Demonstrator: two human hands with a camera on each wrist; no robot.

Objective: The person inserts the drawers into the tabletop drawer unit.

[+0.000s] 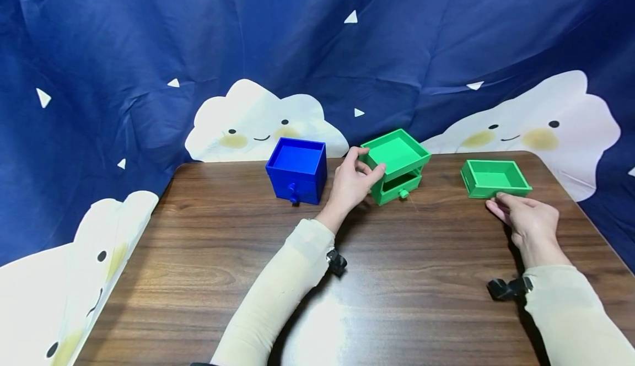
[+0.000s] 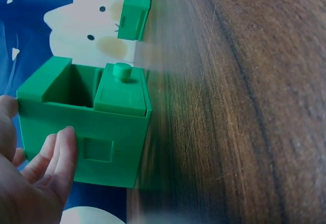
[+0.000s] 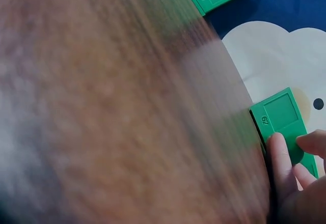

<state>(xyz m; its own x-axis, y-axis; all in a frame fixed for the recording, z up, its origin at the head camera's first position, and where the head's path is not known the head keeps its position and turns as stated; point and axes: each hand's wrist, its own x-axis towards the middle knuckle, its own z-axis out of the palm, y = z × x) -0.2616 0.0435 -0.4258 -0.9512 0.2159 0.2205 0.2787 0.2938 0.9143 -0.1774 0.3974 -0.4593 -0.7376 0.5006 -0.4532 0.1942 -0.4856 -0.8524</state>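
Note:
On the table toward the back stands a green mini cabinet [image 1: 397,154], with a shallow tray top, a gap under it and a lower drawer [image 1: 402,190] with a round knob. My left hand [image 1: 351,185] is at the cabinet's left side, its fingers [image 2: 63,155] fairly straight against the side wall and its thumb near the top edge. Farther right sits a separate green drawer [image 1: 496,176]. My right hand [image 1: 534,220] pinches the knob on its front. In the right wrist view, that knob [image 3: 295,151] shows between thumb and fingers.
A blue mini cabinet [image 1: 297,170] with a knobbed front stands left of the green one. Behind the wooden table [image 1: 198,267] hangs a dark blue cloth [image 1: 198,35] with white clouds and triangles, close to the back edge.

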